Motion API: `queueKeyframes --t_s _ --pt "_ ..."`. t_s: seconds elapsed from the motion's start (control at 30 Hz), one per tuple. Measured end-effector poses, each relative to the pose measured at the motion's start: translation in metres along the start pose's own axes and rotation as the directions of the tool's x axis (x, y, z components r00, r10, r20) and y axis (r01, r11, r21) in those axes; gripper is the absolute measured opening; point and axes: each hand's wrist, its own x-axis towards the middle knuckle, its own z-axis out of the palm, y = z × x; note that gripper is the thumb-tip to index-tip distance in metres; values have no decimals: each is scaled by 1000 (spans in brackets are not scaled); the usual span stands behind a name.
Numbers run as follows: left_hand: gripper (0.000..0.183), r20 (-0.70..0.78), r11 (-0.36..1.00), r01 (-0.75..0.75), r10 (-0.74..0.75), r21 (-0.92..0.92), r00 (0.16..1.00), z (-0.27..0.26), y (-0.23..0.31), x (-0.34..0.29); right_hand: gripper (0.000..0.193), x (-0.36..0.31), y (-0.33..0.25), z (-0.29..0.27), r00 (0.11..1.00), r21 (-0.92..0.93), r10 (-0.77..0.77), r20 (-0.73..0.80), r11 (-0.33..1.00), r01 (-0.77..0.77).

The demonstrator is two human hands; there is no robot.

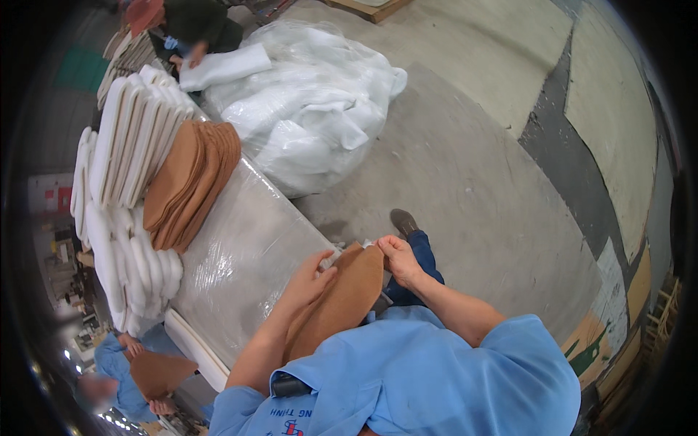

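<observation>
A brown leaf-shaped piece of padded fabric (347, 299) stands on edge against my front, beside the table's near corner. My right hand (402, 260) pinches its far tip, where a bit of white padding (369, 244) shows. Along the left side of the piece, my left hand (311, 277) has its thumb and fingers apart, close to the brown surface. Whether it touches the piece, I cannot tell.
A plastic-covered table (231, 269) bears a stack of brown pieces (190, 182) and piles of white padding (142, 145). Beyond it lies a big plastic-wrapped white bundle (305, 109), with a person (193, 29) handling padding. Another person (120, 370) at lower left holds a brown piece.
</observation>
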Motion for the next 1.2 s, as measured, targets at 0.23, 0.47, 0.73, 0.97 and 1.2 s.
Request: queueKeyframes --t_s 0.23,0.47,0.73,0.97,1.2 --pt "59 30 922 -230 232 311 972 23 -15 53 22 -17 -16 -11 988 62 -23 154 998 13" --pt "53 -61 850 -343 397 399 916 33 -3 53 26 -4 -29 -19 956 -75 100 277 994 -82" --pt "34 88 968 -108 90 229 992 45 3 56 19 0 -37 -12 973 -346 144 180 935 -74" --pt "36 -63 886 -383 412 260 909 72 1 53 19 -6 -17 -18 993 -427 -100 55 897 114" --pt "44 -19 980 -117 121 160 992 85 14 74 19 -6 -21 -20 994 -471 -57 -92 882 7"
